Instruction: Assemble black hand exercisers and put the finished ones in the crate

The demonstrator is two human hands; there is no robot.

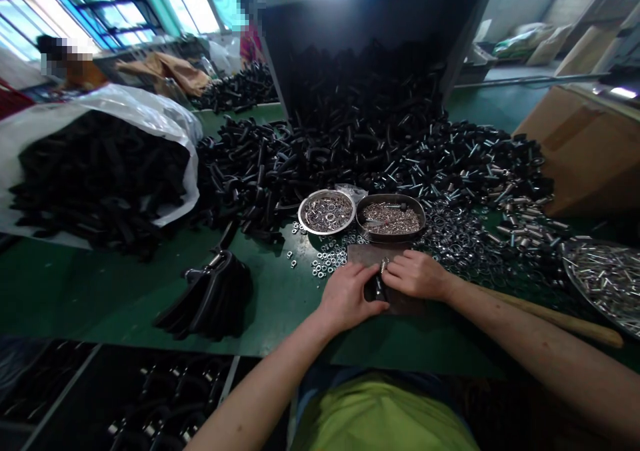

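My left hand (350, 294) is closed around a small black part (379, 288), holding it against a dark metal plate (361, 254) on the green table. My right hand (413, 274) pinches a small coil spring (383, 266) at the upper end of that part. Just beyond the hands stand a round metal bowl (302, 219) of small rings and pins and an oval tin (423, 219) of tiny metal pieces. Loose metal rings (327, 262) lie to the left of the plate. Fingers hide much of the black part.
A heap of black handles (260, 164) spills from a tilted bin (370, 31). Stacked black handles (213, 298) lie left. A white bag (185, 138), a cardboard box (590, 151), a tray of pins (607, 284) and a wooden stick (565, 318) surround me. Two people are beyond.
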